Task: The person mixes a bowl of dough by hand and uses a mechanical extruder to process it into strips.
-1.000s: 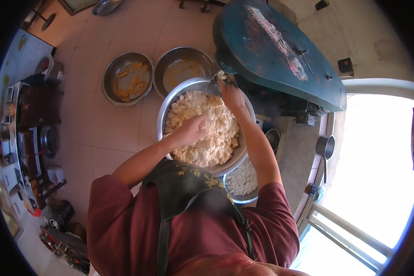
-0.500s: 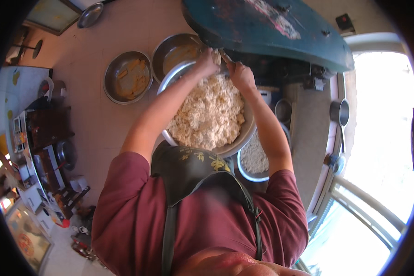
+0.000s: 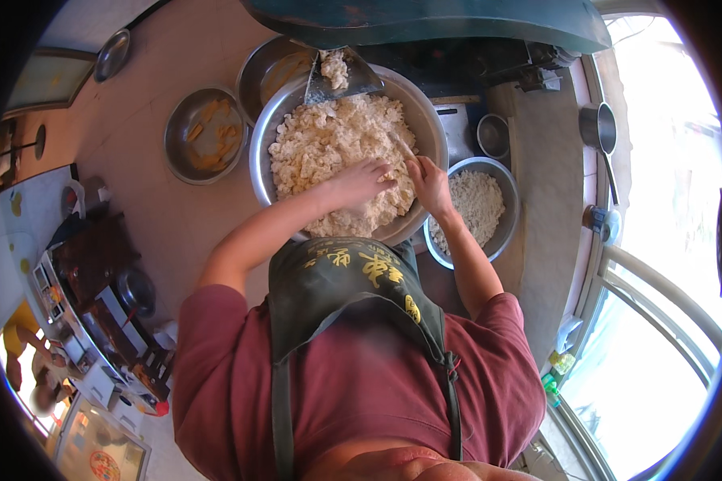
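A large metal bowl (image 3: 435,132) is heaped with pale crumbly dough (image 3: 329,152). Over the near part of the dough is my left hand (image 3: 363,184), its fingers stretched out and a little apart; whether they touch the crumbs I cannot tell. My right hand (image 3: 431,188) is closed around a narrow stick-like tool (image 3: 402,144), whose far end points into the dough. At the bowl's far rim, below the teal machine (image 3: 433,24), a metal chute (image 3: 361,74) holds a clump of dough.
Left of the big bowl, one metal bowl (image 3: 173,144) has yellowish strips in it, and another (image 3: 253,76) stands partly behind. A bowl of white crumbly stuff (image 3: 509,228) is to the right, near a small pot (image 3: 493,135). A saucepan (image 3: 598,128) lies by the window.
Both hands have drawn back from the chute toward me, over the bowl. The left hand's fingers now reach over the dough. The view has shifted, and the chute with its clump is now uncovered.
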`<act>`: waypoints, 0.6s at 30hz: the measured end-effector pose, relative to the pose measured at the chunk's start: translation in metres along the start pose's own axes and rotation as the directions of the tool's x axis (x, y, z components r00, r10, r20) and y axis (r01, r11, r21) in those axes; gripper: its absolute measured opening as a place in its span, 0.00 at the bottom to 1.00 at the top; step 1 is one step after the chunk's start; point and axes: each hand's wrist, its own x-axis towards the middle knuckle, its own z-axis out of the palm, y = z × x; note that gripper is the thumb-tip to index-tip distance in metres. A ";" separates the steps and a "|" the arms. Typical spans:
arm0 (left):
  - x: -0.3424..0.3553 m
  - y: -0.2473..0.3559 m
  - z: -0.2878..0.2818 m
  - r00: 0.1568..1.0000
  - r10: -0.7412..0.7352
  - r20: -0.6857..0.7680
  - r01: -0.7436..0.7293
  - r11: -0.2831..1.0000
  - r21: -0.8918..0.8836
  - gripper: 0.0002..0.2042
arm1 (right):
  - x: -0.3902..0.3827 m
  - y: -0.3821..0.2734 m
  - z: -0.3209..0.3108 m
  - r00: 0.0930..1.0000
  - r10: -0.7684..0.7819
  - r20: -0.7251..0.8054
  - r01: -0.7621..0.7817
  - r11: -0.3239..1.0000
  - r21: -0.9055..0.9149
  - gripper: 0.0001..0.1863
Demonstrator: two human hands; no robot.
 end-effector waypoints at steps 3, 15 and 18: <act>0.026 -0.024 0.011 0.988 0.049 0.149 -0.020 0.982 -0.186 0.40 | -0.009 -0.004 0.004 1.000 0.014 -0.015 -0.014 1.000 0.010 0.12; -0.010 -0.026 -0.008 0.984 0.165 0.069 -0.136 0.943 -0.305 0.24 | -0.042 0.007 -0.004 0.996 0.073 -0.047 -0.074 0.997 -0.023 0.14; -0.016 -0.036 0.010 0.996 0.078 -0.050 -0.092 0.883 -0.460 0.24 | -0.036 0.004 -0.004 0.999 0.051 -0.013 -0.052 0.998 -0.029 0.13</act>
